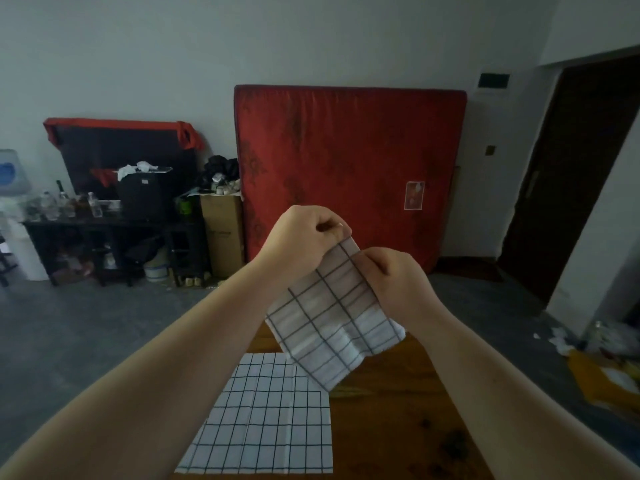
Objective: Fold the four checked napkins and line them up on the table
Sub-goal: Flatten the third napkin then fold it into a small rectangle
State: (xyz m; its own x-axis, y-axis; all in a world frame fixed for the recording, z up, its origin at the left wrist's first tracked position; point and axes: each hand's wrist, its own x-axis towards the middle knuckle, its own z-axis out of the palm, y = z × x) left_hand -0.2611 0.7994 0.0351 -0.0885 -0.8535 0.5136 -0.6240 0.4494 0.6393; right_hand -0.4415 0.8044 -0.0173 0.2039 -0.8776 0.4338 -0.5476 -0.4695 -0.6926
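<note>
Head view: two bare forearms are seen reaching forward over a wooden table [398, 427], with a dim room behind.
Left hand [304, 237]: raised above the table's far end; its fingers are curled, and the top corner of the held napkin [329, 327] is pinched between thumb and fingertips.
Right hand [398, 282]: placed just beside and slightly below the left hand; the same upper edge of the cloth is clasped by its curled fingers, with the knuckles turned toward the camera.
Held napkin: white with dark checks, suspended in the air from both hands and hung slantwise with soft creases. Its lowest corner is seen over the far corner of the flat napkin [266, 417]; whether the two touch cannot be told.
Flat napkin: spread open on the left part of the table, near the person; fold lines are visible across its checked surface.
Table: brown wood with dark knots, shown to the right of the flat napkin.
Mattress [349, 168]: red, stood upright against the back wall, behind the hands.
Cardboard box [223, 233]: stood on the grey floor [86, 323], just left of the mattress.
Dark shelf [104, 230]: set against the wall at left and loaded with bottles [62, 202] and clutter.
Doorway [571, 185]: dark, located at the right.
</note>
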